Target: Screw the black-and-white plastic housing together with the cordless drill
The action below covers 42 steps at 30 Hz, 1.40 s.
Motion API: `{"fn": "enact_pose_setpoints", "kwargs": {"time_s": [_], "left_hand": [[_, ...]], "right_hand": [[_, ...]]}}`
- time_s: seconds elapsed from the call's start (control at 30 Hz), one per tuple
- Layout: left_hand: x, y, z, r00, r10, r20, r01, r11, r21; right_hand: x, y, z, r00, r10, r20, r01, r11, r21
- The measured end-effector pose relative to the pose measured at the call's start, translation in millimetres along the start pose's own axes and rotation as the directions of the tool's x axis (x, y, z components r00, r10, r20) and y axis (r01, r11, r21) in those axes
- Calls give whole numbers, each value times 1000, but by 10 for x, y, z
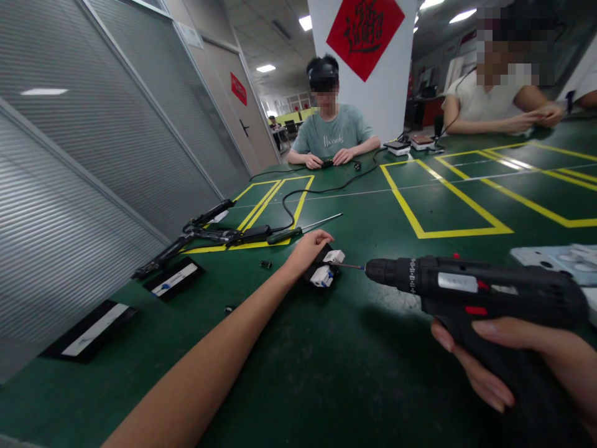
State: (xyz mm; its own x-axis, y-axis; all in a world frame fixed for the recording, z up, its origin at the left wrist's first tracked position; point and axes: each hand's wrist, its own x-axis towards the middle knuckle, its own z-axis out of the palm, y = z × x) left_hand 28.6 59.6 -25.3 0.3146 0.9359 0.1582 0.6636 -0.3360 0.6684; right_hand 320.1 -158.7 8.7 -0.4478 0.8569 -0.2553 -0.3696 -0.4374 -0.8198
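In my right hand (508, 354) is a black cordless drill (459, 283), held by its handle and pointing left. A long thin bit (351, 266) sticks out of its chuck, its tip at two small white blocks (321, 277). The blocks sit on a small black plate (323, 251) on the green table. My left hand (313, 246) is closed on the far left side of this plate, its fingers curled over the edge and partly hidden. Whether the bit's tip sits in a screw is too small to tell.
Left on the table lie two black plates with white strips (175, 280), a folded black tripod (170, 254) and a screwdriver (285, 235). A black cable (321, 189) crosses behind. Yellow tape (466, 234) marks rectangles. A light-blue tray (543, 256) stands right. Two people (333, 134) sit opposite.
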Motion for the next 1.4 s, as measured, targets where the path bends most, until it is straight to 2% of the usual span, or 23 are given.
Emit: {"fn": "enact_pose_setpoints", "kwargs": {"time_s": [0.43, 1.07, 1.4], "left_hand": [[-3, -17, -4, 1000, -15, 7, 16, 998, -55], [2, 26, -4, 1000, -19, -17, 19, 1000, 11], [-4, 26, -2, 999, -31, -10, 31, 999, -14]], "right_hand": [[-51, -48, 57, 1000, 19, -3, -19, 999, -50], [-58, -24, 47, 998, 25, -51, -28, 998, -60], [-76, -1, 11, 997, 43, -60, -46, 998, -53]]}}
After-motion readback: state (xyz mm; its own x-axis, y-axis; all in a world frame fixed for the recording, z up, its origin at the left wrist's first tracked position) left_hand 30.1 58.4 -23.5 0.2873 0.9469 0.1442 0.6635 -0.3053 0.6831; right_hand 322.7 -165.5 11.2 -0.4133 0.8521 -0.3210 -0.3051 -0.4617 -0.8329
